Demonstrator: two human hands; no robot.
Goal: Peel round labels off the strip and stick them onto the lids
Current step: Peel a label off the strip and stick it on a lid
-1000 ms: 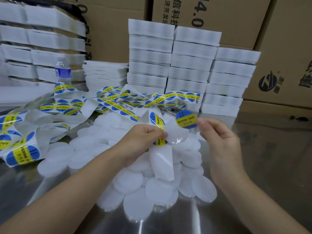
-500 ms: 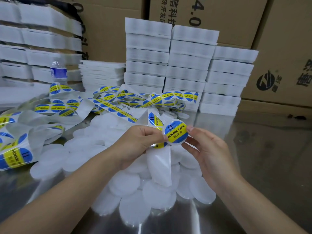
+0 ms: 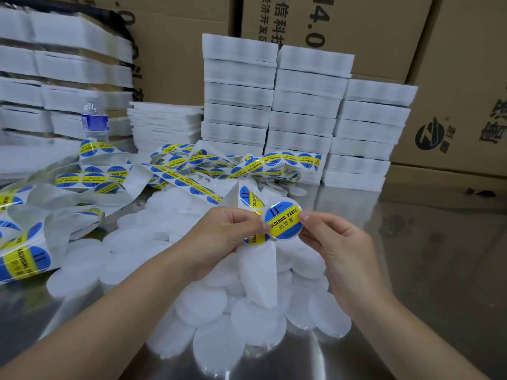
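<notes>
A round blue and yellow label reading "SOLDERING PASTE" (image 3: 284, 221) lies flat on a clear round lid held up between both hands. My left hand (image 3: 227, 237) grips the white label strip (image 3: 258, 272) and touches the lid's left edge; the strip's bare end hangs down below the fingers. My right hand (image 3: 332, 242) pinches the lid's right edge with thumb and forefinger. Another label on the strip (image 3: 248, 197) stands just behind the lid. A heap of several plain white lids (image 3: 208, 303) lies on the metal table under my hands.
Long tangled loops of label strip (image 3: 93, 179) cover the table's left and back. Stacks of white foam trays (image 3: 301, 119) and cardboard boxes (image 3: 452, 86) stand behind. A water bottle (image 3: 94, 120) stands at back left. Bare metal table (image 3: 425, 270) shows at right.
My right hand brought the peeled label from up and right down onto the lid at my left hand. It now pinches the labelled lid's edge.
</notes>
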